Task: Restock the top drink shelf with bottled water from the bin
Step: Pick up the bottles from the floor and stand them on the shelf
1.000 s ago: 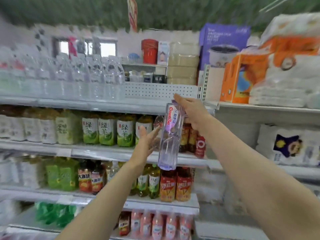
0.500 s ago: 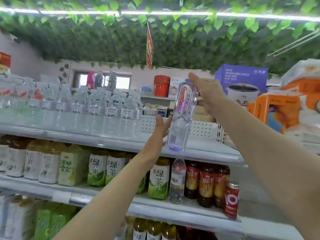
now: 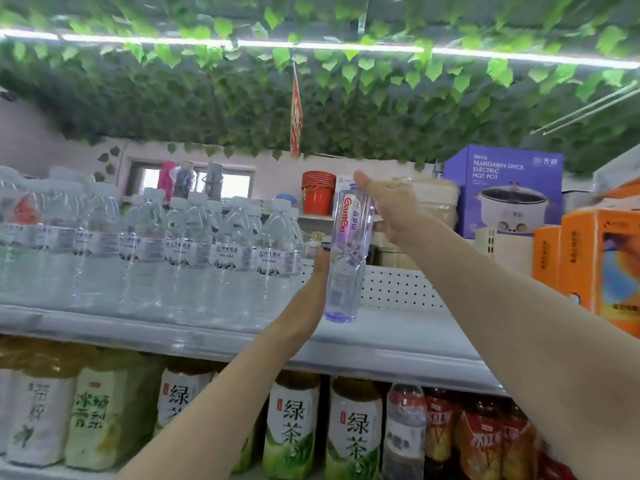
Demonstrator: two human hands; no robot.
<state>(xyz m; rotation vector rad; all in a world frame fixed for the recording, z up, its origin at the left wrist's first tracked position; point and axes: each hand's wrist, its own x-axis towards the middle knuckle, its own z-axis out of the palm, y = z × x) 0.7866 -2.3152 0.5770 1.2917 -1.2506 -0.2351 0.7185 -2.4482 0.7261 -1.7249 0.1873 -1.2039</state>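
Clear plastic, faintly violet: one Ganten water bottle stands nearly upright, its top leaning slightly right, over the bare right part of the top shelf. Its base is at the shelf deck; whether it touches cannot be told. The right hand grips the bottle's upper part at the label, thumb raised and fingers curled round the far side. The left hand lies against the bottle's lower left side with fingers straight and together, holding nothing closed.

Just left of the bottle, the shelf carries a packed block of capped water bottles running to the left edge of the view. A perforated back panel stands behind the bare part.

On the shelf below stand green tea bottles and, to their right, red-labelled drinks. Behind and right of the hands are a red bucket, a purple electric hot pot box and orange cartons. Green leaf vines cover the ceiling.
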